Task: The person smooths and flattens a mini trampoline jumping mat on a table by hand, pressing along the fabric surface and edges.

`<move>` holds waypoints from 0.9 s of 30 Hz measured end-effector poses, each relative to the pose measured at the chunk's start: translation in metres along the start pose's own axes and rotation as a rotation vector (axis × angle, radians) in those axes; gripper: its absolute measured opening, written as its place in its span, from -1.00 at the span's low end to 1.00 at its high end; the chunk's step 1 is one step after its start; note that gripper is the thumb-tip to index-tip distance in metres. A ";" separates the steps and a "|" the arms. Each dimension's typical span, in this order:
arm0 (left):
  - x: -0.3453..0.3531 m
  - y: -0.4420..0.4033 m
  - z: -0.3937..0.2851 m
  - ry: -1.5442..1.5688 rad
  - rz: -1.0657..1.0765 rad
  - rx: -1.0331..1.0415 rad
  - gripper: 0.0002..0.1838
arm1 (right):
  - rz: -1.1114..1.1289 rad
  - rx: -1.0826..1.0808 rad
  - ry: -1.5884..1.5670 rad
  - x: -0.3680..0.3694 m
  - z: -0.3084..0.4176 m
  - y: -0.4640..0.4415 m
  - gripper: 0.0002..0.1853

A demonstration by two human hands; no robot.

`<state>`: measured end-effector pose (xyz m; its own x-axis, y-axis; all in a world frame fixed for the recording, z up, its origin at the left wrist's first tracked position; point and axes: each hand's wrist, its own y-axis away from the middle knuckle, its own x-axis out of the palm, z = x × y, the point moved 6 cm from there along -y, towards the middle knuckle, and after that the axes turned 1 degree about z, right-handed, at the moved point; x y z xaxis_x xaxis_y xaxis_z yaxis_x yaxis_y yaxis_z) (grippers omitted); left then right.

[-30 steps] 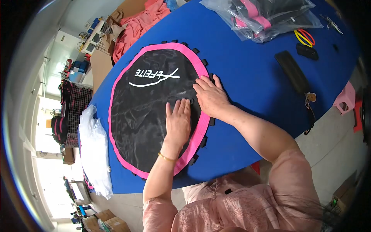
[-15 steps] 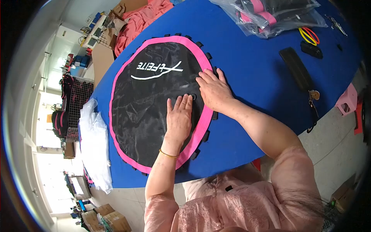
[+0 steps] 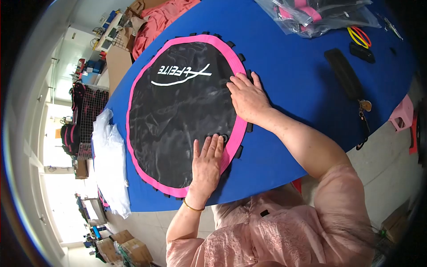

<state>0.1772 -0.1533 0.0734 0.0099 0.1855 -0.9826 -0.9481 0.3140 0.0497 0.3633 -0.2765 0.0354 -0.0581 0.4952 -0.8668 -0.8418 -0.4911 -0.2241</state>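
Note:
A round black fabric piece (image 3: 173,115) with a pink border, white lettering and black tabs around its edge lies flat on the blue table (image 3: 289,155). My left hand (image 3: 207,162) rests on its lower right part, fingers spread, beside a small dark ring (image 3: 225,138). Farther up, my right hand (image 3: 247,99) lies across the pink border at the right side, fingers extended and slightly apart. Neither hand grips anything.
Clear plastic bags with pink and black straps (image 3: 311,15) lie at the top right. Near them are yellow and red loops (image 3: 359,37) and a dark pouch with keys (image 3: 344,73). White plastic (image 3: 110,164) lies at the left edge, pink cloth (image 3: 162,22) beyond the table.
My left hand has moved down the fabric toward me, while my right hand has stayed on the border. The table and fabric appear a little higher in view.

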 end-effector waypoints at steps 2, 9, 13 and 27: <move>0.000 -0.010 0.001 0.000 -0.015 -0.011 -0.36 | 0.012 -0.010 0.006 -0.001 0.001 0.000 -0.51; 0.001 -0.046 0.005 -0.004 -0.040 -0.003 -0.37 | -0.025 -0.002 -0.002 0.004 -0.003 0.000 -0.52; 0.003 -0.037 0.005 0.044 -0.033 0.001 -0.36 | -0.040 -0.014 -0.022 0.004 -0.004 0.000 -0.52; 0.002 -0.047 0.008 0.023 -0.085 -0.014 -0.41 | -0.009 -0.001 -0.001 0.004 -0.001 -0.001 -0.52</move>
<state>0.2241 -0.1604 0.0707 0.0838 0.1374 -0.9870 -0.9484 0.3150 -0.0366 0.3645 -0.2749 0.0317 -0.0510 0.5004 -0.8643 -0.8417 -0.4873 -0.2325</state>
